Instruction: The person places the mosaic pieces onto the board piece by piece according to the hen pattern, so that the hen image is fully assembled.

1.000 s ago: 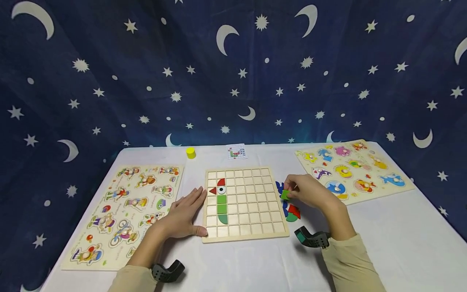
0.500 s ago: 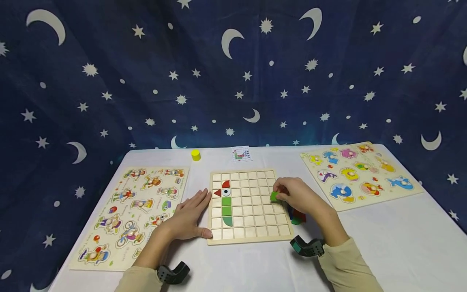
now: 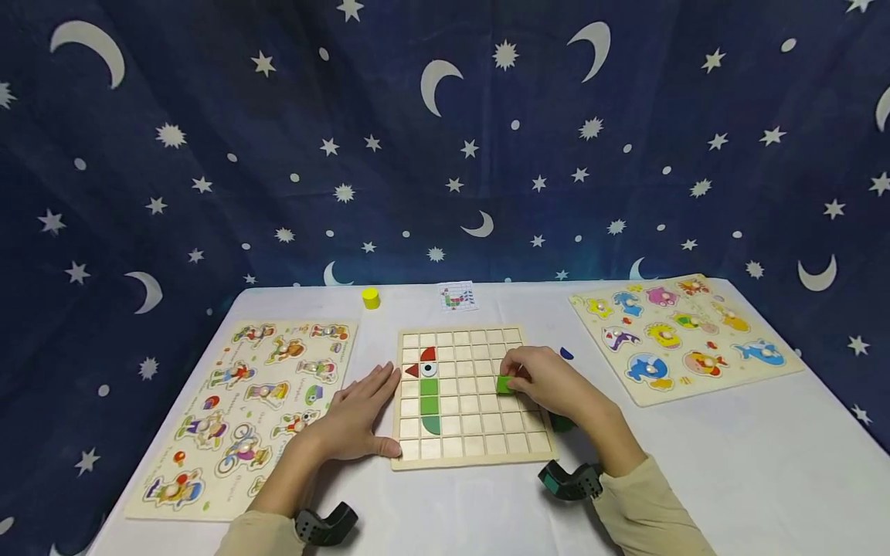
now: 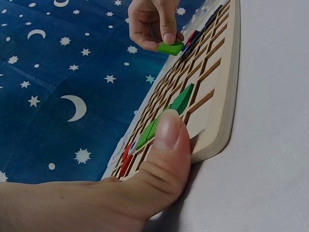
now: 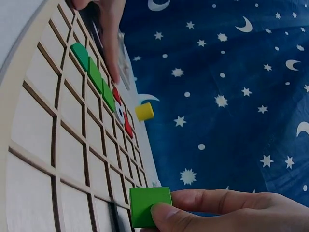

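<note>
My right hand (image 3: 552,380) pinches a green square tile (image 3: 505,384) between thumb and fingers, above the right part of a wooden grid board (image 3: 473,465). The right wrist view shows the tile (image 5: 145,200) upright and apart from the cells. My left hand (image 3: 358,417) rests along the board's left edge, fingers straight, thumb at the near corner. On the board's left side sit a red quarter-round piece (image 3: 428,354), a red triangle (image 3: 412,371), a white eye tile (image 3: 429,369), two green squares (image 3: 429,396) and a dark green quarter-round piece (image 3: 432,425).
Right of the board, a blue piece (image 3: 566,354) and a dark green piece (image 3: 560,422) show around my right hand. A pattern card (image 3: 456,296) and a yellow cylinder (image 3: 371,298) stand behind. Picture puzzles lie left (image 3: 239,401) and right (image 3: 684,340).
My right hand has carried the green square tile leftward from the loose pieces beside the board to above the grid. My left hand has stayed at the board's left edge.
</note>
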{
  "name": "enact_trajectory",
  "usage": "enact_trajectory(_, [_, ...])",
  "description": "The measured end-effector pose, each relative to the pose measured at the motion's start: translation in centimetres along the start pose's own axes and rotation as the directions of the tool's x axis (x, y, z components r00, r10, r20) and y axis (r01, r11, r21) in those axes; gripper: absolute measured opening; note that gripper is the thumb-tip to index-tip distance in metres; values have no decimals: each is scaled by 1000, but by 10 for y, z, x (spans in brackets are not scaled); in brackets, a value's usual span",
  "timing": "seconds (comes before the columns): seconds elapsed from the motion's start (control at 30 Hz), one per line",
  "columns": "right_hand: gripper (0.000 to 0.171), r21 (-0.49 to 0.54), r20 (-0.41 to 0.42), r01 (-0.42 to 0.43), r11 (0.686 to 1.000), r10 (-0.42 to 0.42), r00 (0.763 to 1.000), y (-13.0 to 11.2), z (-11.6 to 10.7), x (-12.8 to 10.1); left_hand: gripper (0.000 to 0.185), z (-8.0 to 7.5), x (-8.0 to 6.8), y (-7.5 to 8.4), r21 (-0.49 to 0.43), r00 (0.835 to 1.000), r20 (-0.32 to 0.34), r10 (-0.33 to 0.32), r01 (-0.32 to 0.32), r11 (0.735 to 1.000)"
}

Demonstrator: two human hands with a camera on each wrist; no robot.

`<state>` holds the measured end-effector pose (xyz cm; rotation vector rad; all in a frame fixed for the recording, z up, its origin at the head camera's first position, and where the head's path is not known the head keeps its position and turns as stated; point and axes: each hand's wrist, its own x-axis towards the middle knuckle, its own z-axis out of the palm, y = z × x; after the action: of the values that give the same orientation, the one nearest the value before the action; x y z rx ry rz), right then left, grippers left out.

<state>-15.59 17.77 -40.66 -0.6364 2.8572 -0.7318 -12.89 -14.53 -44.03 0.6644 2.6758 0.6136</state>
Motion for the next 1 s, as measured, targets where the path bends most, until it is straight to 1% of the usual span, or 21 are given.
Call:
enact_trajectory(0.13, [10, 7, 5, -11, 1000, 11, 1000, -2, 2, -3, 113, -1, -1, 2, 0, 1000, 12, 12, -12, 1000])
enact_trajectory(0.3, [10, 33, -11, -10, 999, 11, 1000, -3, -2, -3, 114, -5, 2, 3, 21, 1000, 2, 27, -27, 999])
enact_trajectory(0.5, [10, 55, 4, 5, 999, -5, 1000, -6, -3, -2, 115, -6, 5, 2, 44, 1000, -2, 27, -27, 999])
enact_trajectory(0.6, [10, 59, 12, 21, 998, -22, 1000, -10, -1, -2, 116, -4, 5, 2, 48, 1000, 3, 17, -17, 999])
enact_trajectory(0.77, [11, 59, 29, 70, 996, -72, 997, -22, 4, -1, 117, -4, 1, 1, 63, 1000, 3, -4, 4, 998])
enact_trajectory(1.0, [12, 38, 38, 103, 994, -104, 994, -33, 7, 1, 116, -5, 2, 1, 44, 1000, 0, 14, -14, 999])
